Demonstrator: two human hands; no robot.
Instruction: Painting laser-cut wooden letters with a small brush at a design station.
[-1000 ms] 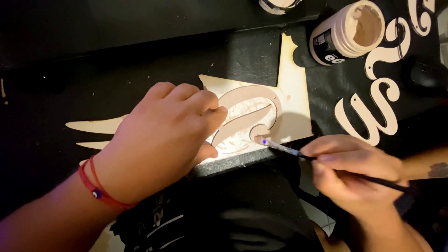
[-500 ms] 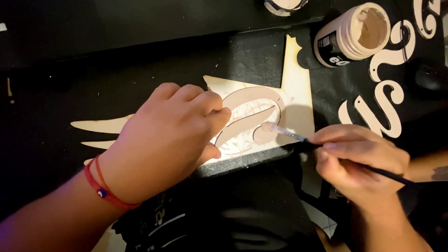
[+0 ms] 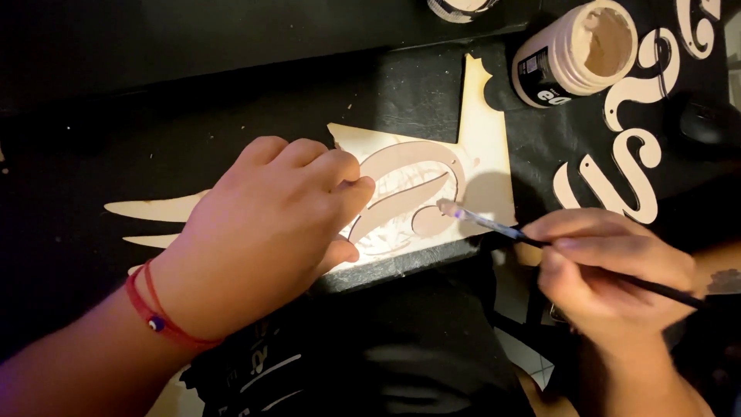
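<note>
Head view: the work sits at the centre of the frame, on a dark tabletop (image 3: pixel 193 100). A pale wooden cutout piece (image 3: pixel 432 193), a curved ornamental letter shape with a tan coat of paint over part of it, lies on a light wooden backing sheet (image 3: pixel 486 131) whose pointed offcuts run out toward the left of the frame.

The left hand (image 3: pixel 270 232) comes in from the lower left and lies flat and spread over the left part of the cutout, fingers curled over its edge and pressing it down; a red cord bracelet (image 3: pixel 158 313) circles that wrist. The right hand (image 3: pixel 610 262) enters from the lower right and is closed in a pen grip on a thin paintbrush (image 3: pixel 540 241).

The brush's long axis runs from the lower right up toward the centre, its handle passing out behind the fingers and its loaded tip (image 3: pixel 446 206) touching or just above the right-hand curve of the cutout; which of the two cannot be told. The cutout thus lies up and left of the right hand, directly under the left hand.

An open jar of beige paint (image 3: pixel 579 50) stands at the upper right, well apart from the brush tip. White scroll-shaped letters (image 3: pixel 625 147) lie just below it.
</note>
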